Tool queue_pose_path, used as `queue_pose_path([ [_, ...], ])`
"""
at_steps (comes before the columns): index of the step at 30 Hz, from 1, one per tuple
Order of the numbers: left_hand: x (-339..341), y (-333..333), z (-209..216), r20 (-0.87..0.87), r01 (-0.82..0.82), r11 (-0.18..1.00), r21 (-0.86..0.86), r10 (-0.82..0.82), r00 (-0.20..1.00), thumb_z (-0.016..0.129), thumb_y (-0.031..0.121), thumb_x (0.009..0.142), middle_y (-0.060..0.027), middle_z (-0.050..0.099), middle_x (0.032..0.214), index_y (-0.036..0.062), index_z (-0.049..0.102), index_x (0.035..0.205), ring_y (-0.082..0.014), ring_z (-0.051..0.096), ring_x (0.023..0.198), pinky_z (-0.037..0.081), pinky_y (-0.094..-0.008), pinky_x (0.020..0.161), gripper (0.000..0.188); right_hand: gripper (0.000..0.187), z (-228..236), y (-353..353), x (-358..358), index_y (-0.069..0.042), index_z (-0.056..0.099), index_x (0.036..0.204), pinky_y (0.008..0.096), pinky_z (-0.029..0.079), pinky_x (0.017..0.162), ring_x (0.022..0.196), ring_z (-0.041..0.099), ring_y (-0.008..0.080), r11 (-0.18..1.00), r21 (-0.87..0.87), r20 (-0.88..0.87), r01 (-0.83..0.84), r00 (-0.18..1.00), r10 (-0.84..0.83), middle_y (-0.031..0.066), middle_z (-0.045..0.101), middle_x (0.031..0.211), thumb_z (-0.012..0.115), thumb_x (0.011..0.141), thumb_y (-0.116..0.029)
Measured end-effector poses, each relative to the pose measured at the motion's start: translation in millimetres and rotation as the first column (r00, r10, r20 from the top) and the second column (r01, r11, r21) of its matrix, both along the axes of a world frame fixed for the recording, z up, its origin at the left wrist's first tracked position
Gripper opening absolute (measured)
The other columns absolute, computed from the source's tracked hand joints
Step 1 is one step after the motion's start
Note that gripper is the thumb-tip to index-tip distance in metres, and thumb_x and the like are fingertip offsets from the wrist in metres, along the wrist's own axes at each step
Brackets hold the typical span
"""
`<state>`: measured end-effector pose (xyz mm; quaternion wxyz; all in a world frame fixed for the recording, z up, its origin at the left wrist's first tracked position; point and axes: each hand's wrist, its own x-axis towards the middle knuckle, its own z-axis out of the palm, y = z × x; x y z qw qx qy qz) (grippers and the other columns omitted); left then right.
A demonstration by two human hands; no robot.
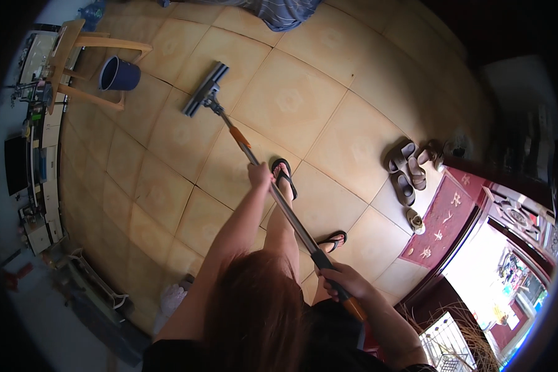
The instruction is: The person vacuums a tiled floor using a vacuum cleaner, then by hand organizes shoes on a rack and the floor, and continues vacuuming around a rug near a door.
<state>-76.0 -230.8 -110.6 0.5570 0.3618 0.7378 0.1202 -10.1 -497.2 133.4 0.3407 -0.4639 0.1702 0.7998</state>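
A long-handled mop [294, 222] slants across the view, its grey pole running from lower right to upper left. Its wide, flat grey head [205, 90] rests on the tiled floor [291, 99] ahead and to the left. Partway down the pole, my left hand [261, 176] wraps round it, just below an orange sleeve [240, 137]. Higher up, near my body, my right hand [347, 280] grips the dark handle close to its orange end [354, 308]. Hair in the foreground covers part of my body, and both hands show clearly.
A blue bucket [119, 73] stands by a wooden chair [99, 43] at the upper left. Several shoes [406, 167] lie to the right, beside a red doormat [443, 217] at a bright doorway. Patterned grey-blue cloth [285, 13] hangs at the far edge. A cabinet [51, 161] lines the left.
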Motion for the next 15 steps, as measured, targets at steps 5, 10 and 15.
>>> queue_pose_path([
  [5,-1,-188,63,0.129,0.031,0.992,-0.121,-0.015,0.992,0.046,0.010,0.071,-0.0081,0.041,0.048,0.0035,0.034,0.086,-0.0163,0.041,0.031,0.035,-0.0285,0.028,0.020,0.030,64,-172,-29,-0.004,0.046,0.090,0.0230,0.038,0.039,0.045,0.047,0.0123,0.992,-0.109,-0.028,0.071,0.997,-0.074,0.0043,0.049,0.058,0.042,0.083,-0.033],
  [10,-9,-314,139,0.244,0.002,0.905,-0.425,0.113,0.963,0.046,0.016,0.076,-0.0024,0.037,0.049,0.0086,0.034,0.074,-0.0115,0.037,0.032,0.032,-0.0260,0.028,0.015,0.036,160,-263,-59,-0.005,0.047,0.088,0.0211,0.040,0.043,0.051,0.049,0.0125,0.949,-0.301,0.093,0.093,0.993,-0.068,0.0039,0.053,0.064,0.041,0.082,-0.039],
  [15,-15,-308,140,0.294,0.070,0.859,-0.507,0.096,0.951,0.045,0.018,0.079,-0.0027,0.034,0.045,0.0063,0.033,0.073,-0.0129,0.037,0.031,0.033,-0.0289,0.028,0.018,0.036,178,-238,-53,-0.005,0.047,0.088,0.0211,0.040,0.044,0.052,0.049,0.0122,0.944,-0.313,0.069,0.101,0.994,-0.084,0.0036,0.052,0.065,0.041,0.082,-0.040],
])
